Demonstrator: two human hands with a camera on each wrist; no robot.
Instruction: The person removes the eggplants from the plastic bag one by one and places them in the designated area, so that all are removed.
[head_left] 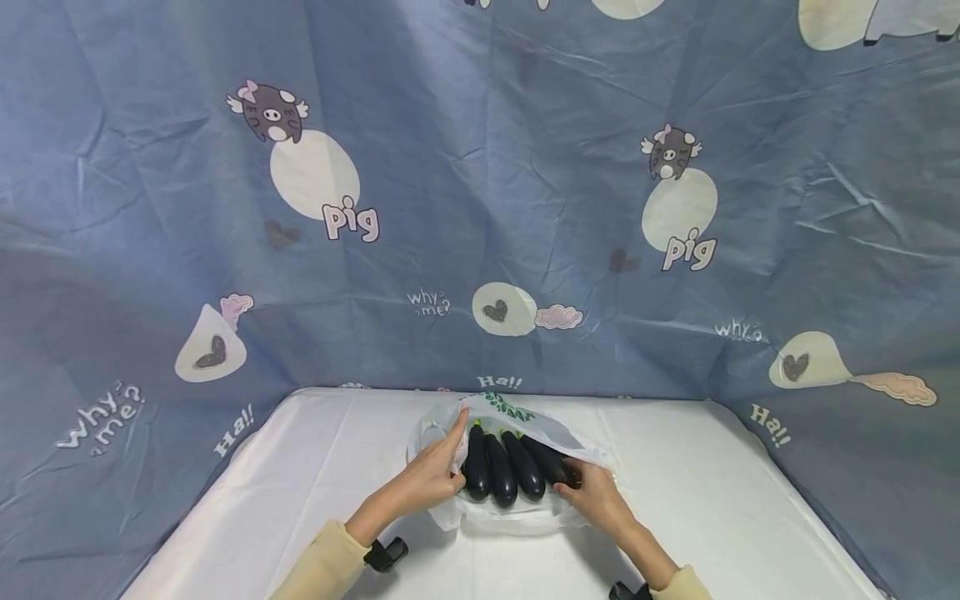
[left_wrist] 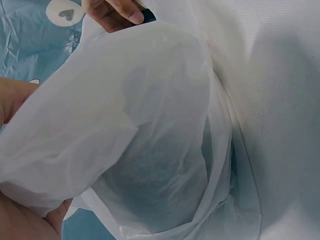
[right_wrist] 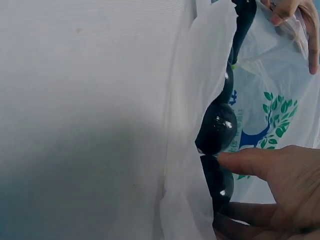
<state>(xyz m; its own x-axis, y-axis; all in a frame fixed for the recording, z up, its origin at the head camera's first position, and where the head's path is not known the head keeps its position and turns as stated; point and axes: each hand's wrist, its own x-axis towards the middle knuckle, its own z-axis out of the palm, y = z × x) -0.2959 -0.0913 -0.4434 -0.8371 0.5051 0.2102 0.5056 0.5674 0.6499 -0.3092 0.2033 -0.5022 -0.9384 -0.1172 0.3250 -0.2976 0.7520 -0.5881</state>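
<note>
Several dark eggplants (head_left: 501, 471) lie side by side in the mouth of a white plastic bag (head_left: 517, 523), stems pointing to the back. At the bag's left edge, my left hand (head_left: 429, 477) holds the plastic, its index finger straight up along the opening. The bag's side (left_wrist: 150, 125) fills much of the left wrist view and hides most of that hand. My right hand (head_left: 596, 496) grips the rightmost eggplant (head_left: 546, 457) at its rounded front end. Seen from the right wrist, the thumb lies on the eggplant (right_wrist: 220, 182) and the other fingers reach below it.
A white cloth (head_left: 300, 475) covers the table under the bag. Behind it hangs a blue curtain (head_left: 450, 208) with pig prints. Green leaves are printed on the bag's raised back panel (head_left: 510, 407).
</note>
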